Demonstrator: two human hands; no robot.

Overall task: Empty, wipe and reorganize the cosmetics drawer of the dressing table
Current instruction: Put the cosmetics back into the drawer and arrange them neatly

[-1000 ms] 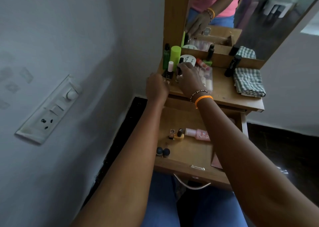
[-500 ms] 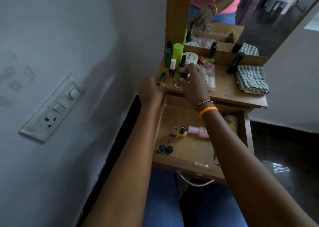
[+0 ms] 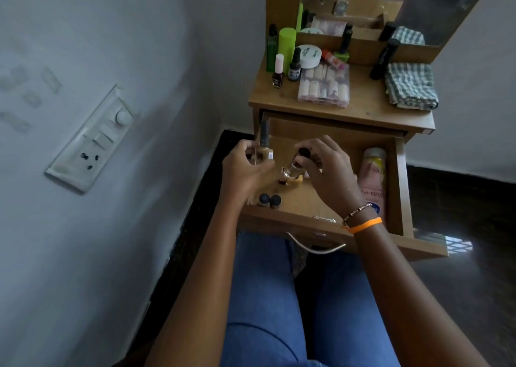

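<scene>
The wooden drawer [image 3: 398, 188] stands pulled out under the dressing table top [image 3: 371, 109]. Over its left side my left hand [image 3: 245, 174] grips a beige nail polish bottle [image 3: 264, 149] with a long dark cap, held upright. My right hand [image 3: 324, 174] holds a small black-capped bottle [image 3: 303, 154] above the drawer floor. Under my hands lies a small tan bottle [image 3: 293, 181]. Two round black-capped pots [image 3: 269, 200] stand at the drawer's front left. A pink lotion tube [image 3: 372, 182] lies along the right side.
On the table top stand green bottles [image 3: 286, 45], two nail polishes [image 3: 286, 70], a white jar [image 3: 308, 56], a clear nail box [image 3: 324, 86], a black tube [image 3: 382, 59] and a folded checked cloth [image 3: 410, 86]. A mirror [image 3: 391, 6] rises behind; the wall and switchboard [image 3: 97, 140] are at left.
Both hands have come down from the table top to over the open drawer, each carrying a small bottle. The view has tilted down toward the drawer.
</scene>
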